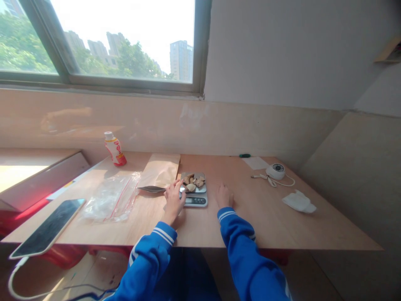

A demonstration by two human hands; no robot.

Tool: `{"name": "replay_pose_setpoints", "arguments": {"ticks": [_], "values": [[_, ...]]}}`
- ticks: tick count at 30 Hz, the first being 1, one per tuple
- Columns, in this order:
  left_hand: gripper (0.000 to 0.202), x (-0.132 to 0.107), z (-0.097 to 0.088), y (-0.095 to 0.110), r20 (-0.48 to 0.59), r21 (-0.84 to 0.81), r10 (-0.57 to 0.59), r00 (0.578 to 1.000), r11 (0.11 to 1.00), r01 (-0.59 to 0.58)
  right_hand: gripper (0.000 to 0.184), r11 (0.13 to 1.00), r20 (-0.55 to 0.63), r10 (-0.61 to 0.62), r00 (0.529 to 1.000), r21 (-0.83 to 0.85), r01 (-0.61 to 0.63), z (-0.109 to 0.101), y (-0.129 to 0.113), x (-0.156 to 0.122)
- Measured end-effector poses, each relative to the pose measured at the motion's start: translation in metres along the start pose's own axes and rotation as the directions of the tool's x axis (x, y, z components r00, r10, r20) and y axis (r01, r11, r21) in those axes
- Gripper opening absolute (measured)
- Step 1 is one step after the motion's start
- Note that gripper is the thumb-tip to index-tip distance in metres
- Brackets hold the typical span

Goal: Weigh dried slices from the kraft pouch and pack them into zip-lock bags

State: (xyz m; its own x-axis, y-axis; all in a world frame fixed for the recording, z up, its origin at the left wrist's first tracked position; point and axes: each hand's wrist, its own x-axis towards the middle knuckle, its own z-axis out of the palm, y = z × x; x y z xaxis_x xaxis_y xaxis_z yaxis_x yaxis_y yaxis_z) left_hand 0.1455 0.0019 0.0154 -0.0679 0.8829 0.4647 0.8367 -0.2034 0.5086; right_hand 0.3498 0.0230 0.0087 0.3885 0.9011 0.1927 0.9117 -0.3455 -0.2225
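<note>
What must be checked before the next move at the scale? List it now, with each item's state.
1. Tan pieces heaped on the tray of the digital scale: ok.
2. Scale's readout legible: cannot tell, too small.
3. Left hand clear of the scale: cannot tell, it overlaps the tray's edge in this view.
4. Metal scoop firmly gripped by the left hand: cannot tell.
5. Right hand free: ok, empty and resting on the table.
6. Kraft paper bag open: cannot tell.

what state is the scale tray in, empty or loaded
Loaded: pale broken chunks lie piled on the digital scale's tray, with the left hand at its edge.
</note>
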Motion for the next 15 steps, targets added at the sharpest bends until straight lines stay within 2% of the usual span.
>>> {"name": "replay_pose_setpoints", "arguments": {"ticks": [11, 15], "values": [[0.040, 0.004, -0.003, -0.004, 0.017, -0.014, -0.060, 0.998, 0.998, 0.060, 0.033, 1.000, 0.005, 0.000, 1.000, -0.008, 0.000, 0.003, 0.001, 0.001], [0.037, -0.001, -0.012, -0.009, -0.023, -0.026, -0.099, 0.995, 0.995, 0.098, 0.034, 1.000, 0.003, -0.005, 1.000, -0.007, 0.005, 0.001, 0.001, 0.001]]}}
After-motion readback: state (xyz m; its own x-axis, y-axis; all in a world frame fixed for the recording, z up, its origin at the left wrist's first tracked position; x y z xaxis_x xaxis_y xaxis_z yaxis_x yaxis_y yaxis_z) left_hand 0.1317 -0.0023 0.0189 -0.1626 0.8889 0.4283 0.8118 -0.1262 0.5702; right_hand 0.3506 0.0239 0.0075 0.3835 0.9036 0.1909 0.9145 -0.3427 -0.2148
